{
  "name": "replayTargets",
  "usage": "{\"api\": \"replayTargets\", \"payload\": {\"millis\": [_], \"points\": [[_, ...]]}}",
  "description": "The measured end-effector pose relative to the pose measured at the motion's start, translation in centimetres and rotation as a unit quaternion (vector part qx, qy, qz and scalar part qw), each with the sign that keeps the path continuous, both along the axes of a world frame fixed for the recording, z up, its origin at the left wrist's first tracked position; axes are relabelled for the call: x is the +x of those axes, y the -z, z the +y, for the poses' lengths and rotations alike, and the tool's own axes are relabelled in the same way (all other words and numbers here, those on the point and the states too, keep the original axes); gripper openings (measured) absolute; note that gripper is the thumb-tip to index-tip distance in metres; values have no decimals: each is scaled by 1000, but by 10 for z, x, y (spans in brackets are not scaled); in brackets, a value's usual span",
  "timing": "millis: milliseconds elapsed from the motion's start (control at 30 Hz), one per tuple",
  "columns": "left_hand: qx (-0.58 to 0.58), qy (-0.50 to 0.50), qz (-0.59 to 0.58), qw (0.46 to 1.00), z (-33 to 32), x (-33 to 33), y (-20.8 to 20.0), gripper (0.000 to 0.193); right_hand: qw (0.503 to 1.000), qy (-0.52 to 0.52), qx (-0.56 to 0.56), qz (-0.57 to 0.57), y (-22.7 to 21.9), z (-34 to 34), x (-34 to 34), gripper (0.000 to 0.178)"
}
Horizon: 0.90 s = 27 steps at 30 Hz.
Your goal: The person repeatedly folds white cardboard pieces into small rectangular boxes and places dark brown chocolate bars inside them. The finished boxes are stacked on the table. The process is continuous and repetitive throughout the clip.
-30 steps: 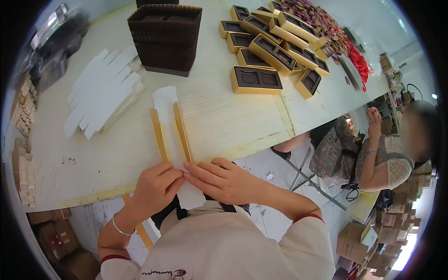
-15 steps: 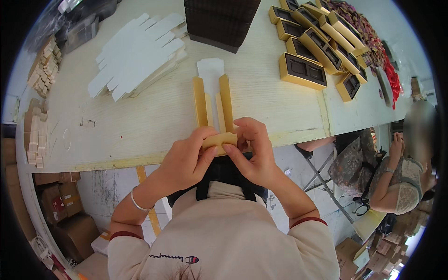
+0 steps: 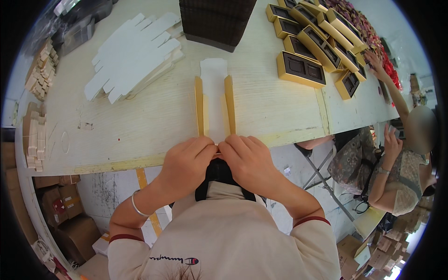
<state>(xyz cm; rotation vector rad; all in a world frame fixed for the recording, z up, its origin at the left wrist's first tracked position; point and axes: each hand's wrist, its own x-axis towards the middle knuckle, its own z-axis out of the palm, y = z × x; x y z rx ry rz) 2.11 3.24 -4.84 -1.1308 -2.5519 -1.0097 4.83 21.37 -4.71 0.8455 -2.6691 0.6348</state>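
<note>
A partly folded cardboard box [image 3: 214,109], white inside with gold outer walls, lies before me at the table's front edge. Its two long sides stand up, and the far end flap lies flat. My left hand [image 3: 190,157] is closed on the near left corner of the box, fingers curled over the edge. On the near right corner, my right hand [image 3: 243,156] grips the same end in the same way. Both hands almost meet in the middle and hide most of the near end panel.
Flat white box blanks [image 3: 133,56] are stacked to the left. A tall dark stack [image 3: 214,21] stands at the back. Finished gold boxes with dark inserts [image 3: 301,69] pile up at the right. Beyond them a co-worker's hand [image 3: 374,63] reaches onto the table.
The near end flap, folded up between my thumbs before, is now covered by my fingers, which have turned over it. The box's sides stand wider apart. The co-worker's arm has reached out.
</note>
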Motion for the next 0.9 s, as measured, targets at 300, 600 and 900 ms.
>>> {"api": "replayTargets", "payload": {"millis": [300, 600, 900], "points": [[-73, 75, -149, 983, -10, -22, -30, 9, 990, -94, -19, -106, -11, 15, -13, 28], [-207, 129, 32, 969, -20, -59, -63, 15, 998, 45, 35, 9, -22, 62, -30, 20], [-91, 127, 73, 985, -7, -34, -20, 30, 977, -38, -181, -107, -35, 26, 7, 25]]}}
